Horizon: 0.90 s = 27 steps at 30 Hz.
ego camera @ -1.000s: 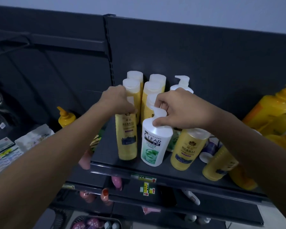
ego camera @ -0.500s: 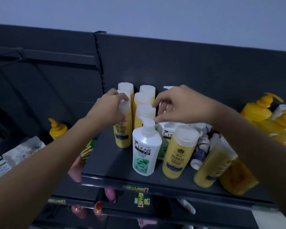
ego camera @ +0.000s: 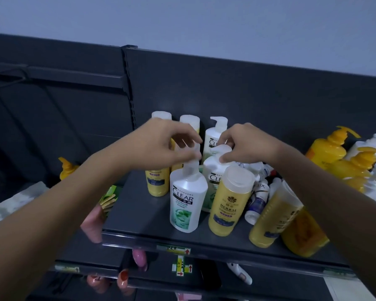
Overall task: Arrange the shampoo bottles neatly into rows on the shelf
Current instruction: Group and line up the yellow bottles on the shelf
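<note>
Head view: nearest us, at the shelf's front edge, we see a white CLEAR bottle standing upright, with a yellow HERBAL bottle just beside it on the right, leaning a little right. Further right along the front edge a second yellow bottle tilts harder the same way, against a fat yellow jug near the front right corner. Small white tubes lie jumbled between the two yellow bottles, a little further in.

Our left hand reaches in above the front CLEAR bottle, its fingers curled down around that bottle's pump top; whether they clamp it or only touch it we cannot tell. Our right hand hangs over a second CLEAR bottle just behind the front pair, thumb and fingertips pinched on its pump head.

Behind the left hand a short yellow bottle stands upright near the shelf's left edge. Further back, against the dark back panel, we see two white-capped bottles side by side and a third CLEAR pump bottle to their right, all upright.

Toward the far right end of the shelf, yellow pump jugs crowd with white pump bottles, partly overlapping.
</note>
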Each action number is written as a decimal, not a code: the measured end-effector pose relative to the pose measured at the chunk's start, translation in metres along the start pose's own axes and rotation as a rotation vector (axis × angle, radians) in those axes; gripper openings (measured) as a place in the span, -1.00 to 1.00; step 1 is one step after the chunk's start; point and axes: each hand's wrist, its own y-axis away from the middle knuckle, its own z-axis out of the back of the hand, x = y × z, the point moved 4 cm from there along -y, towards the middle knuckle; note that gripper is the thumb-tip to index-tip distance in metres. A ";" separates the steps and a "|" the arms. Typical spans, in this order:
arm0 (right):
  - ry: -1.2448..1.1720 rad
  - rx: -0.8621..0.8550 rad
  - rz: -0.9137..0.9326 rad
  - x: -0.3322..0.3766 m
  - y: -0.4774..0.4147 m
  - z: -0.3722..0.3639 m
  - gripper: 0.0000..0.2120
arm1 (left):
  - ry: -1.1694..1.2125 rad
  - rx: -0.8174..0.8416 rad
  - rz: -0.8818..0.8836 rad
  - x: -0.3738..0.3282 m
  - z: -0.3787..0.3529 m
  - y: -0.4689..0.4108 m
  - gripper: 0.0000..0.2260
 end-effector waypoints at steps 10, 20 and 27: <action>0.173 0.295 -0.116 0.009 0.052 0.000 -0.30 | -0.300 0.165 0.024 0.005 -0.028 -0.008 -0.65; 0.112 0.110 -0.146 0.004 0.083 0.033 -0.48 | -0.261 0.105 -0.007 -0.019 -0.050 -0.012 -0.65; 0.053 0.012 -0.177 -0.004 0.121 0.100 -0.55 | -0.250 0.081 -0.065 -0.048 -0.072 -0.024 -0.63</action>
